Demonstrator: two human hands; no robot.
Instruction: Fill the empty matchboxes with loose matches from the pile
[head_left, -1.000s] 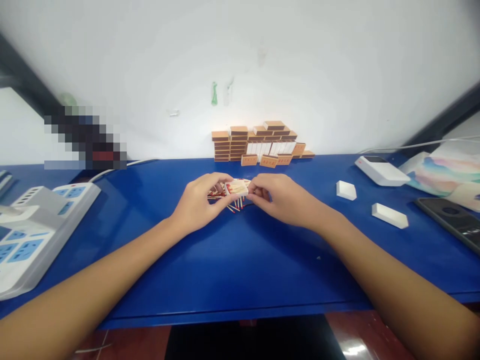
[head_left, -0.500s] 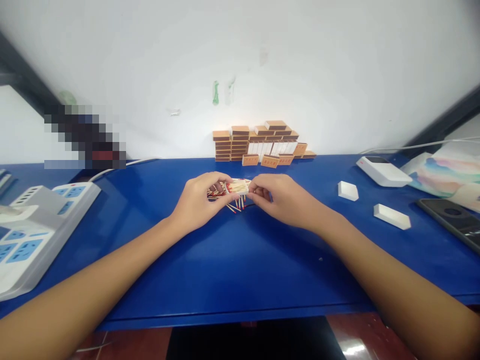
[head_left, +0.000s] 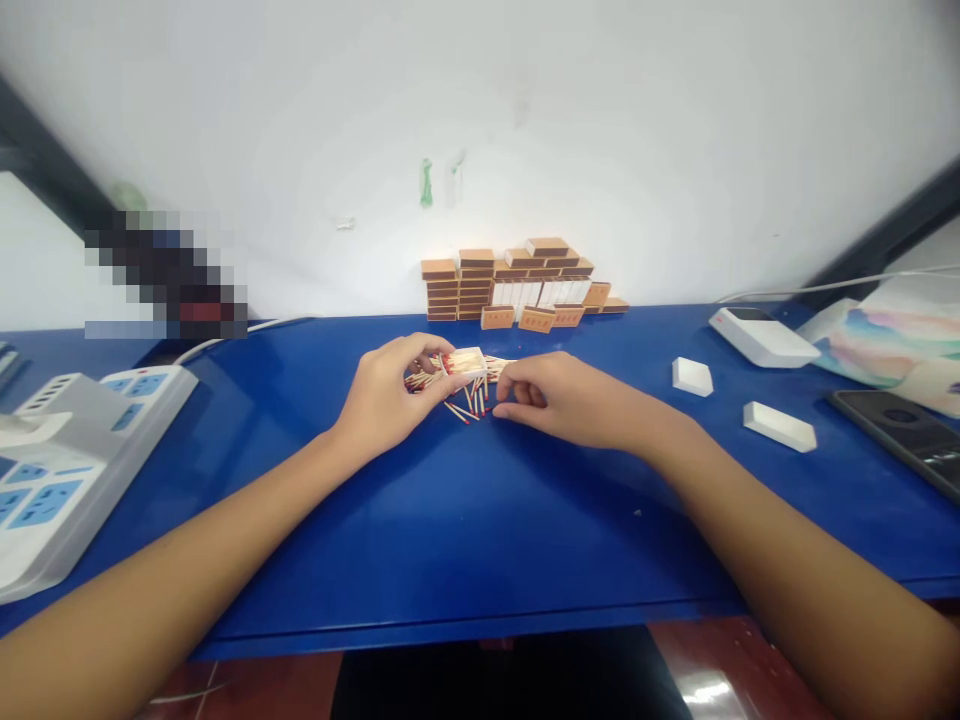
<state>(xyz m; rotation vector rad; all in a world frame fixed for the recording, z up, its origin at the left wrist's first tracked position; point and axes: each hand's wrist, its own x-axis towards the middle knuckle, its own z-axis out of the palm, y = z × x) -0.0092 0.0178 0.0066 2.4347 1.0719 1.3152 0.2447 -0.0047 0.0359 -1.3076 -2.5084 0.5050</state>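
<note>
Between thumb and fingers, my left hand (head_left: 396,388) holds a white matchbox tray (head_left: 472,372) filled with matches. Under and around it lie loose red-tipped matches (head_left: 478,402) on the blue table (head_left: 450,540). My right hand (head_left: 551,398) is just right of the pile, its thumb and index finger apart and the other fingers curled. Nothing can be seen between its fingertips. Behind the pile, stacked matchboxes (head_left: 476,285) stand by the wall.
At the left is a large white power strip (head_left: 150,430). Two small white blocks (head_left: 692,376) (head_left: 780,426) lie to the right, with a white device (head_left: 763,337), a black phone (head_left: 900,430) and a colourful bag (head_left: 892,335) beyond them.
My right hand has let go of the tray's right end and its fingers have parted. The tray, still in my left hand, has moved slightly up and to the left.
</note>
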